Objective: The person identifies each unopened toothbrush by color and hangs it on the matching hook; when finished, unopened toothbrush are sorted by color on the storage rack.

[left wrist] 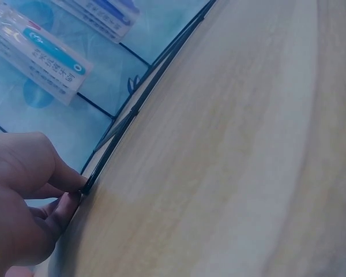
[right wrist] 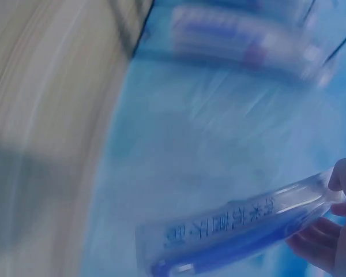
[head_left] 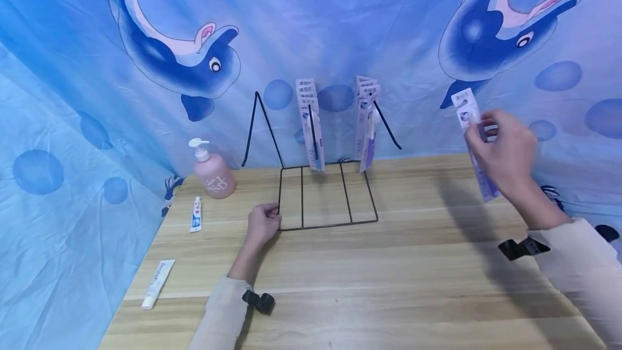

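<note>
Nearest to me, my two sleeves come in over the wooden surface [head_left: 389, 285], each with a small black camera clip at the wrist. My left hand [head_left: 262, 224] rests at the near left corner of the black wire rack [head_left: 328, 199], and the left wrist view shows my fingers [left wrist: 57, 176] curled and pinching the corner wire to pin the rack's flat base to the surface. My right hand [head_left: 502, 153] is raised off to the right, well apart from the rack, its fingers clenched round a packaged toothbrush [head_left: 473, 134] held upright and slightly tilted; in the blurred right wrist view the same pack [right wrist: 236, 234] lies across my fingertips, printed side showing. I judge the step in hand to be carrying this pack over to the rack while the other hand steadies it. Beyond my left hand, two bunches of the same packs already hang from the rack's prongs, one on the left prong [head_left: 311, 123] and one on the right prong [head_left: 366, 120]. The next move, as I read it, calls for bringing the pack's top end level with the tip of a prong, most likely the nearer right one, and threading its hanging hole onto the wire without knocking the hung packs; I cannot see that hole from here. Off to the left lie a white tube [head_left: 157, 283], a smaller tube [head_left: 196, 215] and a pink pump bottle [head_left: 214, 174], with the dolphin-print cloth [head_left: 97, 96] behind everything.
</note>
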### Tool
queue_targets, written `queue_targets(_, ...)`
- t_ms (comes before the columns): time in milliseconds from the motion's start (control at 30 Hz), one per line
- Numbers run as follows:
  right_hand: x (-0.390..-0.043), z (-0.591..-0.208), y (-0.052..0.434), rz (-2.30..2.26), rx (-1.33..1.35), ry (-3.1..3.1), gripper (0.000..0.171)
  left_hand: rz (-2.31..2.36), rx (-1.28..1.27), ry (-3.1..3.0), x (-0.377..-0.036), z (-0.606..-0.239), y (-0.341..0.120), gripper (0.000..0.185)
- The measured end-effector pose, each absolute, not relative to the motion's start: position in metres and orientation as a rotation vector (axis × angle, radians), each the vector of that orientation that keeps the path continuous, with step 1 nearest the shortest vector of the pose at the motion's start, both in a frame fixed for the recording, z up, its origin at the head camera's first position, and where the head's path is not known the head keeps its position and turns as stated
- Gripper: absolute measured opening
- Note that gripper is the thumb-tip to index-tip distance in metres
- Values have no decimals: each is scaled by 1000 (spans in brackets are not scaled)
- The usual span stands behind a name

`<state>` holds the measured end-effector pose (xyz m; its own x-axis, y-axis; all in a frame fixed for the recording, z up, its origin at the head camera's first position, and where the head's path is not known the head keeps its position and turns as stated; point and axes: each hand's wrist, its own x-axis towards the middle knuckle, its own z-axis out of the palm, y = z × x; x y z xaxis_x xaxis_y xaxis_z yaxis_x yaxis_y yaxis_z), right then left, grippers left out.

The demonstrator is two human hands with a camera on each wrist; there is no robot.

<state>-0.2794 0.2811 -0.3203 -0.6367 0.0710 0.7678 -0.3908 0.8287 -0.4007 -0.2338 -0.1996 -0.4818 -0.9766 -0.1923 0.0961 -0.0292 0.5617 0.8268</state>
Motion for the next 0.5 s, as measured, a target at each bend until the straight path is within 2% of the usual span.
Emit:
queue_targets(233, -236, -309, 236, 799, 422, -2065, 20, -1391, 178, -2623, -234, -483, -201, 37)
queue_targets(500, -203, -313, 203, 887, 541, -2032, 16, -1372, 181, -2617, -235, -484, -200, 35)
